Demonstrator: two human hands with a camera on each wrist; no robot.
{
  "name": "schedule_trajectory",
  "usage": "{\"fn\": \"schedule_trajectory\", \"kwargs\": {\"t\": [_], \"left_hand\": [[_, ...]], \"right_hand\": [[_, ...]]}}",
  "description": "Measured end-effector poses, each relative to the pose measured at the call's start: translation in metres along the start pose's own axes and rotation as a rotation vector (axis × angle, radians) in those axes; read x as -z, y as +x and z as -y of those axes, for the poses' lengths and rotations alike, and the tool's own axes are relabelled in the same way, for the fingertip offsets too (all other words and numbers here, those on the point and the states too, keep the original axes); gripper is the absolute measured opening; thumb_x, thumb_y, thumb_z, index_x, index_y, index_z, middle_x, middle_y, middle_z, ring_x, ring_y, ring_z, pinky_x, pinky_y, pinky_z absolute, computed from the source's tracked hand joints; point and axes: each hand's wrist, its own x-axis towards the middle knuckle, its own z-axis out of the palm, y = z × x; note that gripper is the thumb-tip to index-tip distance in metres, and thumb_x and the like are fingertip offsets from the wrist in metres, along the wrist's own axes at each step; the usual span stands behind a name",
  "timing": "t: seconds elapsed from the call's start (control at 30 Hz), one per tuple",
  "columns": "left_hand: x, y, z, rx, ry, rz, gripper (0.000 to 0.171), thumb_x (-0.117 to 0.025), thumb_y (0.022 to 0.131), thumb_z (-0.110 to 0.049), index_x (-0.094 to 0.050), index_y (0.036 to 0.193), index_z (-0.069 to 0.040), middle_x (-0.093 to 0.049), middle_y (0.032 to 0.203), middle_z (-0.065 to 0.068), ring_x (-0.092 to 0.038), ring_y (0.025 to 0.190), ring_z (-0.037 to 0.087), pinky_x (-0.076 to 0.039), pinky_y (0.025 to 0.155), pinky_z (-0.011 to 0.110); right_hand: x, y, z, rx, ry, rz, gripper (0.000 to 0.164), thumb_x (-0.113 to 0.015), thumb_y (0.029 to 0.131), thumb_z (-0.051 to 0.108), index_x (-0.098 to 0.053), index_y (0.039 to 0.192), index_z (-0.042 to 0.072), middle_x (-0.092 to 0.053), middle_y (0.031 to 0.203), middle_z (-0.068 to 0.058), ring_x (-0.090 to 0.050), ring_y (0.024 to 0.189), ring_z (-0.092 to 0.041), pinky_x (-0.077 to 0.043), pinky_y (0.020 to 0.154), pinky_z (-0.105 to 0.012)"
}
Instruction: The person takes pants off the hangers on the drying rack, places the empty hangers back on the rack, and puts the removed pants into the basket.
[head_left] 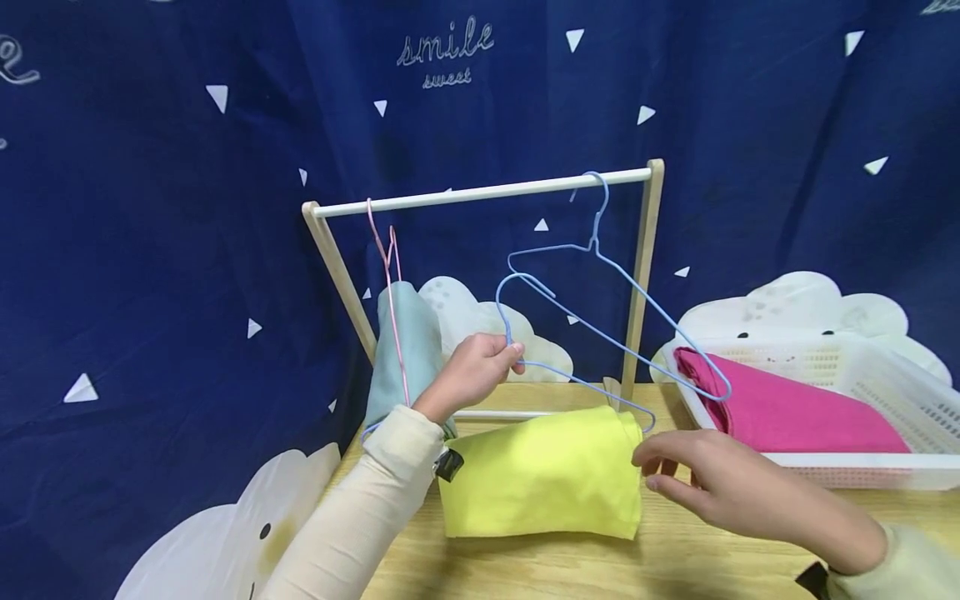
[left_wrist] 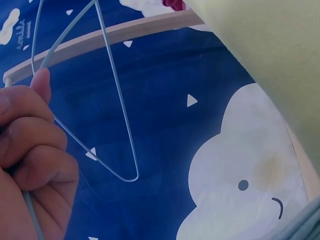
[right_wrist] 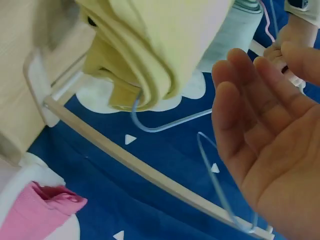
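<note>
My left hand (head_left: 474,371) pinches a blue wire hanger (head_left: 501,307) at the base of its hook. A folded yellow cloth (head_left: 543,479) is draped over the hanger's lower part, its layered edge showing in the right wrist view. My right hand (head_left: 723,487) is beside the cloth's right end, with fingers loosely bent and nothing in the palm (right_wrist: 280,155). Behind the held hanger, another blue hanger (head_left: 662,310) hangs bare from the rack's white rail (head_left: 480,195).
On the rack's left, a pale teal cloth (head_left: 408,333) hangs by a pink hanger (head_left: 392,308). At the right, a white plastic basket (head_left: 885,460) holds a folded magenta cloth (head_left: 787,408). The wooden table (head_left: 420,562) is below, with a dark blue curtain (head_left: 187,208) behind.
</note>
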Motion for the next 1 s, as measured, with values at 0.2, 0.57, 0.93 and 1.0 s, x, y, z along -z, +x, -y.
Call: {"fn": "schedule_trajectory", "kwargs": {"t": [0.2, 0.57, 0.93, 1.0], "left_hand": [[-0.002, -0.002, 0.002, -0.006, -0.015, -0.002, 0.038, -0.049, 0.102, -0.027, -0.069, 0.078, -0.005, -0.046, 0.056, -0.004, -0.035, 0.05, 0.011, -0.029, 0.05, 0.025], [-0.003, -0.002, 0.006, -0.018, -0.022, -0.015, 0.038, -0.05, 0.102, -0.025, -0.071, 0.08, -0.004, -0.049, 0.058, -0.003, -0.038, 0.053, 0.012, -0.031, 0.051, 0.024], [-0.007, 0.001, -0.002, -0.043, -0.016, -0.007, 0.036, -0.049, 0.102, -0.026, -0.071, 0.081, -0.006, -0.049, 0.058, -0.003, -0.037, 0.052, 0.012, -0.032, 0.052, 0.024], [-0.006, -0.001, -0.002, -0.043, -0.017, -0.013, 0.036, -0.049, 0.102, -0.025, -0.071, 0.081, -0.006, -0.049, 0.058, -0.002, -0.038, 0.053, 0.012, -0.032, 0.052, 0.025]], "right_hand": [[-0.011, 0.001, -0.013, -0.07, 0.003, -0.014, 0.012, -0.066, 0.094, 0.023, -0.069, 0.106, 0.02, -0.069, 0.093, 0.016, -0.056, 0.081, 0.009, -0.049, 0.062, -0.021], [-0.035, -0.001, -0.029, -0.179, -0.017, -0.159, 0.008, -0.07, 0.09, 0.018, -0.071, 0.098, 0.017, -0.068, 0.087, 0.014, -0.055, 0.075, 0.009, -0.048, 0.062, -0.021], [-0.06, 0.004, -0.038, -0.519, 0.23, -0.173, 0.035, -0.06, 0.098, 0.029, -0.062, 0.118, 0.001, -0.072, 0.108, -0.01, -0.068, 0.09, -0.017, -0.052, 0.068, -0.024], [-0.063, 0.008, -0.039, -0.564, 0.308, -0.16, 0.043, -0.059, 0.099, 0.033, -0.057, 0.125, -0.002, -0.07, 0.113, -0.015, -0.068, 0.098, -0.023, -0.053, 0.073, -0.026]]}}
